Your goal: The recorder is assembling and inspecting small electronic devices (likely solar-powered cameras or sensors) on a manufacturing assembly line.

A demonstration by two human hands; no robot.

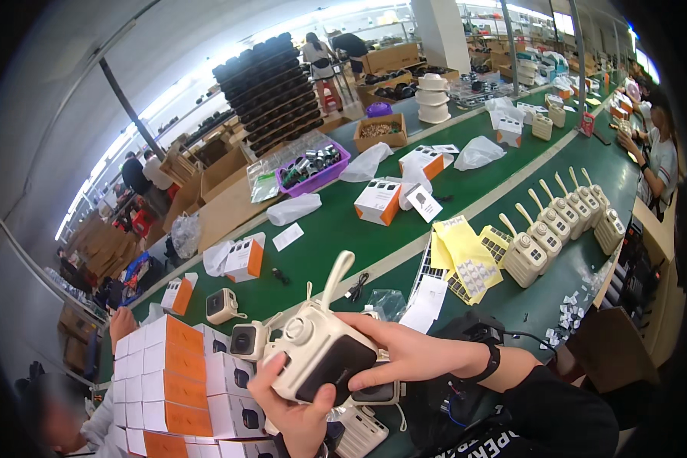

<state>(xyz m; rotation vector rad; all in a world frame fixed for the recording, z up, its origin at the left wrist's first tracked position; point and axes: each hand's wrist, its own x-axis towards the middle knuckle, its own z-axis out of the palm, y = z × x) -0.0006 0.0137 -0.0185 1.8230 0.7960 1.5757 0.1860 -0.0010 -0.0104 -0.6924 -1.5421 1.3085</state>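
Device, cream-coloured, was held between left hand, half curled around its lower left side, and right hand, partly spread, gripping its right side.

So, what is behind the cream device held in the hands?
Past the held device, parts of other cream devices show, one with a dark front to the left. The left hand, right hand and held device cover the rest; their number cannot be told.
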